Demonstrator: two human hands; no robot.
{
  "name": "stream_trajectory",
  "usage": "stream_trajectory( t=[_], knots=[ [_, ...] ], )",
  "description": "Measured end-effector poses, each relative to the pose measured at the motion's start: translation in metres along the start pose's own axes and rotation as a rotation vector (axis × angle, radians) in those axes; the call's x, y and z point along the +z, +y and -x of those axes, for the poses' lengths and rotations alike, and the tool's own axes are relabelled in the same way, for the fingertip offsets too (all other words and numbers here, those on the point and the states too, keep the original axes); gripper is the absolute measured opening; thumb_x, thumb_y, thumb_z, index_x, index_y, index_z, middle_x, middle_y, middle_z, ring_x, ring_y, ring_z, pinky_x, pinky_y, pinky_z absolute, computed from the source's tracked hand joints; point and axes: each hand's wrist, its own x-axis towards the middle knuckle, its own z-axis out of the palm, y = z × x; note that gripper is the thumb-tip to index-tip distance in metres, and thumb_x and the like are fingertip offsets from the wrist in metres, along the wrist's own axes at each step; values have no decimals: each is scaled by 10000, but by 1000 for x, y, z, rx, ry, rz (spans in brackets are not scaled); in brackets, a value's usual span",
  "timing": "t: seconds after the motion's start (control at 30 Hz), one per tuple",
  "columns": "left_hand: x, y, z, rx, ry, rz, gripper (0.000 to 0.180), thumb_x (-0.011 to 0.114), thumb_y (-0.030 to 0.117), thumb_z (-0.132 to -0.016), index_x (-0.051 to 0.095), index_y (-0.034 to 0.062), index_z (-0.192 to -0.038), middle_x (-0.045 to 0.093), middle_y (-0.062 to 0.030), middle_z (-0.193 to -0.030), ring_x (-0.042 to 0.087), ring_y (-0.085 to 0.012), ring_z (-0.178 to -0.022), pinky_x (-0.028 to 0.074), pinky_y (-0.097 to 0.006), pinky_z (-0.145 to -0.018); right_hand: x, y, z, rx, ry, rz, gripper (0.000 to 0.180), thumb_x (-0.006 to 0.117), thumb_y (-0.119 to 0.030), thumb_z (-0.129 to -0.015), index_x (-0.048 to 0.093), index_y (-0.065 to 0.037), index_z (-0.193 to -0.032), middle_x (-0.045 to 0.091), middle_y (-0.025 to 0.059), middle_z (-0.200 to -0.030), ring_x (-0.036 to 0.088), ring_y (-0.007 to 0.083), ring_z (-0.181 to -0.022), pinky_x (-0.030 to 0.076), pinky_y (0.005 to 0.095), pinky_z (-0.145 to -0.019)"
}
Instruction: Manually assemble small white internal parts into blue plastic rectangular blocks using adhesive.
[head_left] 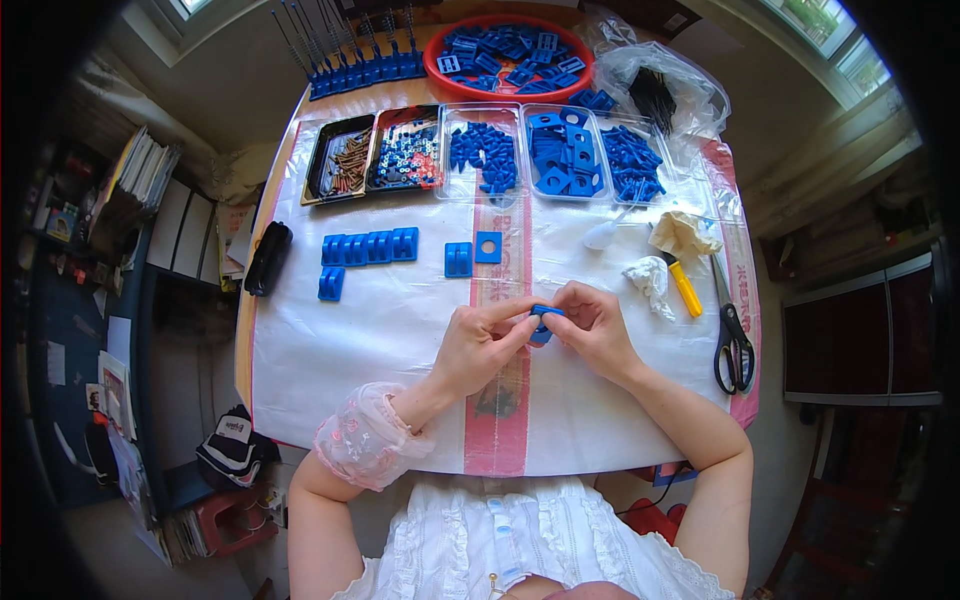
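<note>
Near the middle of the table, a small blue plastic part (541, 326) is pinched between both hands. My left hand (482, 345) grips it from the left with thumb and index finger; my right hand (594, 332) pinches it from the right. Fingers cover much of the part. Beyond my hands lie a blue square plate with a round hole (488, 247) and a ridged blue piece (458, 261) beside it. Farther left, several similar ridged pieces (370, 247) stand in a row, with one more ridged piece (330, 284) just below.
Behind are a tray of brass-coloured screws (350, 160), a tray of tiny metal and red bits (405, 150), and clear trays of blue parts (567, 150). A red basin (432, 62) stands farther back. Scissors (735, 350), a yellow handle (686, 288) and crumpled tissue (650, 283) lie right; a black case (268, 258) left.
</note>
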Motion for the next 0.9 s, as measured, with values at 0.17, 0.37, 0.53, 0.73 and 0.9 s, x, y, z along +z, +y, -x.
stream_trajectory(
  t=[0.17,0.37,0.53,0.73,0.9],
  knots=[
    [-1,0,0,-68,-7,137,301,607,127,-959,643,7,-1232,740,-86,-876,719,-134,-796,553,-222,-644,0,-4,1,21,4,10,87,644,-53,-917,618,14,-965,643,21,-878,602,51,-797,480,213,-672],
    [-1,-4,-3,-76,-14,253,311,603,134,-969,627,-12,-1243,717,-93,-962,721,-161,-806,552,-217,-621,-4,0,1,3,2,-13,105,620,-75,-925,618,14,-980,628,24,-841,540,45,-682,426,205,-590],
    [-2,-5,-3,-78,-4,281,313,600,135,-970,625,-20,-1241,714,-100,-969,722,-169,-804,556,-215,-625,-3,-2,1,2,0,-25,104,610,-72,-928,616,17,-982,623,30,-817,537,52,-663,422,206,-579],
    [-2,-5,-3,-81,-7,281,313,599,134,-970,625,-21,-1240,714,-105,-966,721,-169,-799,559,-216,-626,-3,0,2,4,4,-24,94,606,-69,-929,612,16,-967,623,30,-813,538,53,-662,421,206,-579],
    [-3,-7,-4,-75,-6,284,310,590,126,-973,621,-25,-1241,712,-105,-980,719,-170,-805,564,-223,-635,-3,-1,0,35,-6,-31,91,618,-58,-915,597,8,-975,628,29,-849,553,53,-693,429,205,-592]
  ],
)
